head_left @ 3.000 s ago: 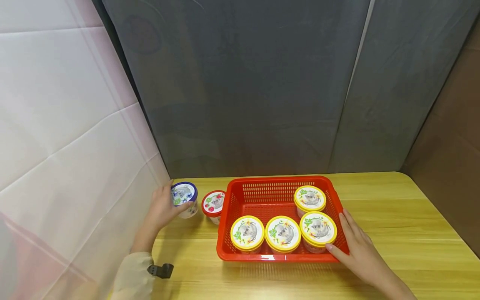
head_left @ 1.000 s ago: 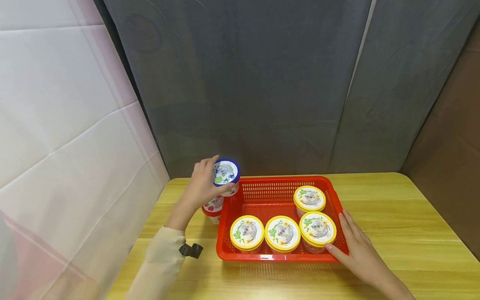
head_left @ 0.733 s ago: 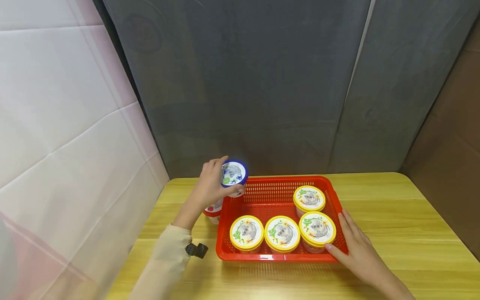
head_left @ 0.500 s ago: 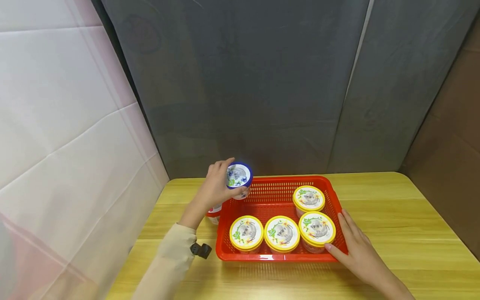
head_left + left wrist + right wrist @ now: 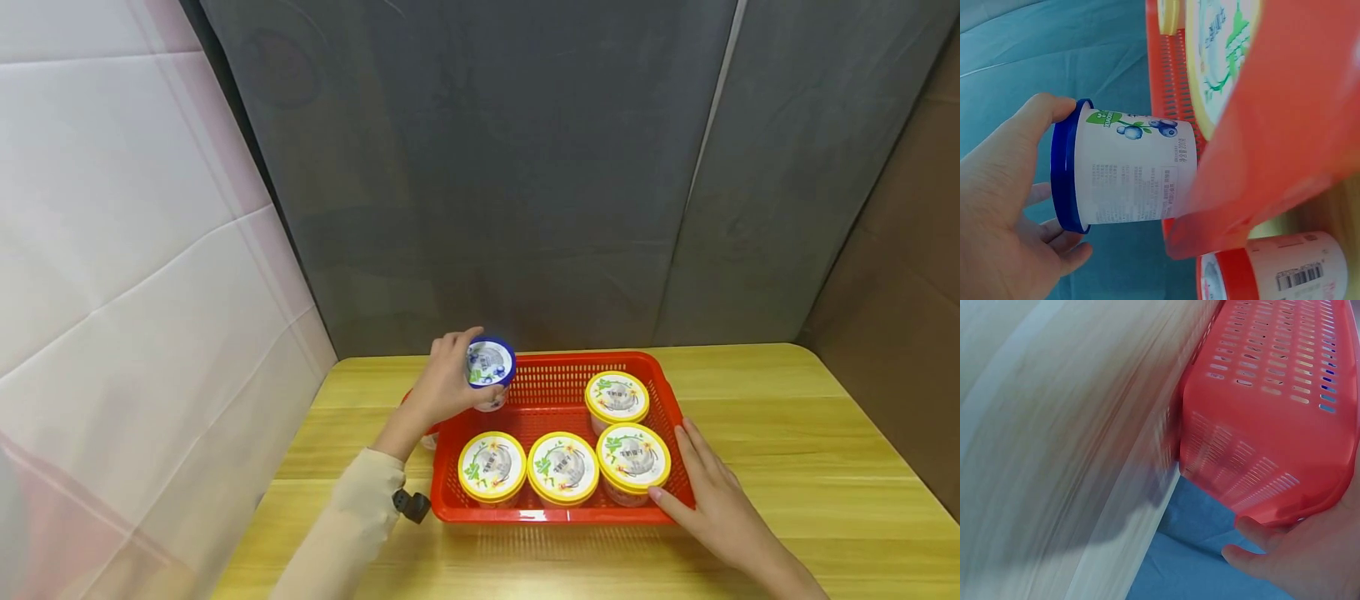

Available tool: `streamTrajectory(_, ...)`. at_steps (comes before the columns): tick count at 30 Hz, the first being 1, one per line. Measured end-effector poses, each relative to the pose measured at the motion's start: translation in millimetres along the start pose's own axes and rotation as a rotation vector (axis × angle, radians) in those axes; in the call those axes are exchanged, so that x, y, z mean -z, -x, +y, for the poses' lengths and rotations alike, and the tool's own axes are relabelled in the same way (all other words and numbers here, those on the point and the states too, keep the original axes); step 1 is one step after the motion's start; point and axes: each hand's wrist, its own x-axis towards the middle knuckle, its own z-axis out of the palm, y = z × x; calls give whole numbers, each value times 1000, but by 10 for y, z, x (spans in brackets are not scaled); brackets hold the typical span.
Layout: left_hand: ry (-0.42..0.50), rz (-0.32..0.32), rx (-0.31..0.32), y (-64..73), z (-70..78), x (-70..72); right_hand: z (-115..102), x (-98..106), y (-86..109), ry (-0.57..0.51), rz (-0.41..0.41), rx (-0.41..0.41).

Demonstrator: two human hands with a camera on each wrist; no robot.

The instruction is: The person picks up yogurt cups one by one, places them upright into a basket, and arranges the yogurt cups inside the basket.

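Observation:
My left hand (image 5: 446, 387) grips a white cup with a blue lid (image 5: 491, 363) at the lid's edge, over the back left of a red plastic basket (image 5: 536, 417). The left wrist view shows blueberries printed on the cup (image 5: 1135, 172), with the thumb and fingers around its lid. At the basket's front right corner rests my right hand (image 5: 716, 492), fingers extended along the right rim and thumb beside a yellow-lidded cup (image 5: 634, 456). The right wrist view has this hand (image 5: 1304, 556) against the rim of the basket (image 5: 1260, 419).
Several yellow-lidded cups stand in the basket, along its front and right: one at front left (image 5: 492, 468), another at back right (image 5: 617, 397). A red-lidded cup (image 5: 1291, 269) stands outside the basket's left wall, mostly behind my left hand in the head view. A grey partition (image 5: 510, 183) rises behind the table.
My left hand has lifted the blue-lidded cup from the table left of the basket and carried it right, over the red-lidded cup, then lower into the basket's back left. My right hand stays put.

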Motion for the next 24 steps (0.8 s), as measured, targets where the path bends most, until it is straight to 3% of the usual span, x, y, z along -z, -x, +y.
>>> streamTrajectory(6, -4, -13, -15, 3, -17, -94, 0, 1, -7, -4, -4, -8)
streamTrajectory(16, -3, -109, 1, 21, -41, -170, 16, -15, -5, -4, 7, -3)
streamTrajectory(24, -16, -141, -10, 31, -64, -229, 22, -20, -3, -8, 13, -1)
